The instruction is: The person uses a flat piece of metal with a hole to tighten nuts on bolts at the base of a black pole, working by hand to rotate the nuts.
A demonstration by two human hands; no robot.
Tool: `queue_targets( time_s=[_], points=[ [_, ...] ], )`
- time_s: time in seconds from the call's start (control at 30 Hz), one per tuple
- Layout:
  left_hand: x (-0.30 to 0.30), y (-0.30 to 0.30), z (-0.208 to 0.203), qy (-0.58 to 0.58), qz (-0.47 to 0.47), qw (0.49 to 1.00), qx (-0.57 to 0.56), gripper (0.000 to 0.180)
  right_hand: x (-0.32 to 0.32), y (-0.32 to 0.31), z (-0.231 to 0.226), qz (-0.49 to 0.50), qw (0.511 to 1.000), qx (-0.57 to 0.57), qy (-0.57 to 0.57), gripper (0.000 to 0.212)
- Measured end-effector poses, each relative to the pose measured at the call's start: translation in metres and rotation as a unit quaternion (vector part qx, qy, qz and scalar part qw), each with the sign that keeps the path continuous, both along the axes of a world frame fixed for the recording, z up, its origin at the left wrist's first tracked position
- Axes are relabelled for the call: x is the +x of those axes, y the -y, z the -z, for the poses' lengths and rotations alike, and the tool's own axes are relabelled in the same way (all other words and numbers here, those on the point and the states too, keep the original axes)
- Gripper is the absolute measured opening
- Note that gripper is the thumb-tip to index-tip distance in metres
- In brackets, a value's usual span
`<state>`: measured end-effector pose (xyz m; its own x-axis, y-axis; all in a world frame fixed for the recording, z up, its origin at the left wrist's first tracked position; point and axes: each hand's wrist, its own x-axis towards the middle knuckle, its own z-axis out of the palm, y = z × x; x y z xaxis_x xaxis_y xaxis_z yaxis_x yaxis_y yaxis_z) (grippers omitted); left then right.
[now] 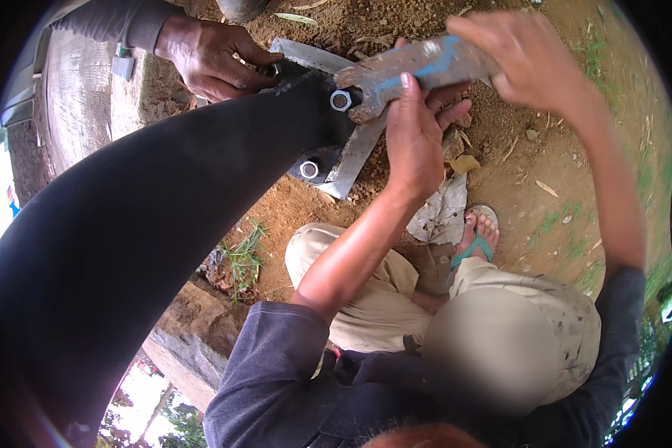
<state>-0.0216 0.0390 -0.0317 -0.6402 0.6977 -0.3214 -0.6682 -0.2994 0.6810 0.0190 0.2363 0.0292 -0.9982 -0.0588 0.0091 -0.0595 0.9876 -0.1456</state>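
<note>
A rusty metal bar [425, 66] with a blue paint streak and a notched, jaw-like end lies across both my hands. My left hand [418, 138] holds it near that end, thumb in front and some fingers behind. Around the other end my right hand [519, 56] is wrapped, blurred by motion. The notch sits right beside a hex nut [341, 100] on a black curved metal beam [164, 172]. A second nut [309, 169] shows lower down, near a grey metal blade [355, 160] behind the beam. Whether the notch grips the nut is unclear.
From the upper left, another person's hand [216, 63] in a dark sleeve pinches near a ring-shaped metal piece [271, 70] on the beam. Large wood-like blocks [78, 89] stand at left. My sandalled foot [476, 239] rests on brown soil beside a dry leaf [440, 213].
</note>
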Motion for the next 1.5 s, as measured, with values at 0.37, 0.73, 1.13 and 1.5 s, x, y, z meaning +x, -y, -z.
queue_targets(
  time_s=[0.37, 0.73, 1.13, 1.5],
  points=[
    [-0.004, 0.001, 0.002, -0.004, -0.061, 0.998, 0.004, 0.060, -0.027, -0.007, 0.033, -0.046, 0.995, -0.014, -0.090, 0.066],
    [0.028, 0.008, -0.004, -0.026, -0.055, 0.998, -0.021, 0.058, 0.069, 0.063, 0.002, 0.167, 0.979, -0.107, 0.036, 0.055],
    [-0.018, -0.006, 0.001, -0.022, 0.024, 0.998, 0.048, 0.063, -0.092, -0.030, -0.003, -0.219, 0.973, -0.027, -0.072, 0.049],
    [0.028, 0.003, 0.007, -0.007, -0.113, 0.993, -0.033, 0.060, 0.048, 0.078, -0.008, 0.165, 0.978, -0.101, 0.073, 0.051]
  ],
)
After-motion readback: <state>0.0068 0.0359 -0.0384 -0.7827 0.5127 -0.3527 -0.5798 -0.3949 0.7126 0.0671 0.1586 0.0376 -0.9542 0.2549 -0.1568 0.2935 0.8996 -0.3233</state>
